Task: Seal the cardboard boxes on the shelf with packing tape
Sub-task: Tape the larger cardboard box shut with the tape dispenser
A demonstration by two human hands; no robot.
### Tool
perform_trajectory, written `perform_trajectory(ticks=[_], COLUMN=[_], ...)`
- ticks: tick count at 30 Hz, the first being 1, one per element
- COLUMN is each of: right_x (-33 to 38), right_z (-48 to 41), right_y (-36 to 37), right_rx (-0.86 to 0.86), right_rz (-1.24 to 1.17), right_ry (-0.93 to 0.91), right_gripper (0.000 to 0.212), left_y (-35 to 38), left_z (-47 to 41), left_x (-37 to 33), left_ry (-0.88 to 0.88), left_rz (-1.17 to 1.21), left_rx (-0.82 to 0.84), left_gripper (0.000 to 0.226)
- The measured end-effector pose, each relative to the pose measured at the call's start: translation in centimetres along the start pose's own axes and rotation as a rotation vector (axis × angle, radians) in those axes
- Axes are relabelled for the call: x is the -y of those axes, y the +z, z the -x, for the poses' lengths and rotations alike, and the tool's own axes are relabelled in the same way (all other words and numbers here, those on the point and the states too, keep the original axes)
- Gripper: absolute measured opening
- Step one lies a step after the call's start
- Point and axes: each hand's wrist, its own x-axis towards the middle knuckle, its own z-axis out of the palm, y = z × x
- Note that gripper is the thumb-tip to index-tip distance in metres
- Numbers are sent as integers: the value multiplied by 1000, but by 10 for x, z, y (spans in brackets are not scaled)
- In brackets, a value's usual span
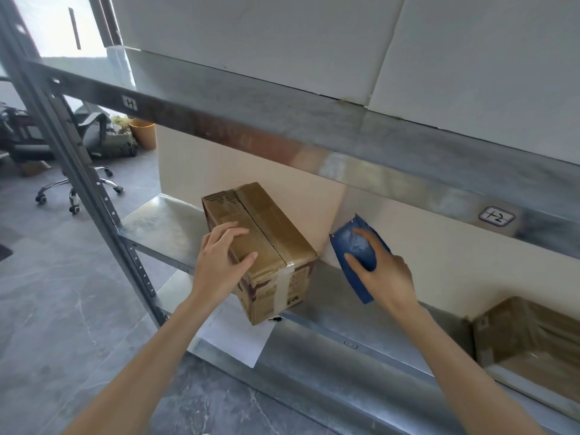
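I see a big metal shelf rack [282, 120] that fills most of the frame. On its top shelf stand large white boxes [251, 36]. The grey floor [62, 293] shows on the left side.

The cardboard box [276, 224] I care about sits on the middle shelf [163, 224], near the center of the frame. It is turned at an angle, and its near corner sticks out past the front edge of the shelf. A strip of pale tape runs down its near side. A white sheet of paper [235, 334] lies on the shelf below it.

A second cardboard box [533, 346] sits low in the right corner of the frame, well apart from the first one.

In the upper left, far back, I see a chair on wheels [75, 186] and an orange bin [144, 135].

The left hand [219, 262] rests on top of the cardboard box, at its left side. Its fingers lie spread out and nearly flat on the top, not wrapped around anything.

The right hand [386, 274] is just right of the box, and I cannot tell if it touches it. Its fingers and thumb are curled round a blue tape dispenser [357, 248] and grip it. The dispenser is held up above the middle shelf, close to the pale wall behind.

Two small labels [496, 216] are stuck on the front edge of the upper shelf.
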Motion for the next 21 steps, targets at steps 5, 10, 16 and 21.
perform_trajectory(ticks=[5,10,16,21], right_x=[35,70,85,98], right_z=[-2,5,24,32], right_y=[-22,-27,-23,-26], right_rx=[-42,102,245,250], right_rz=[10,-54,-5,77], right_ry=[-259,-570,-749,-747], right_gripper=[52,49,51,51], left_y=[-18,-34,-57,-65], left_z=[-2,-9,-8,-5], left_x=[-5,-23,-33,-27], left_ry=[21,37,30,56], left_rz=[94,168,416,426], left_rx=[58,159,477,639], left_gripper=[37,41,43,47])
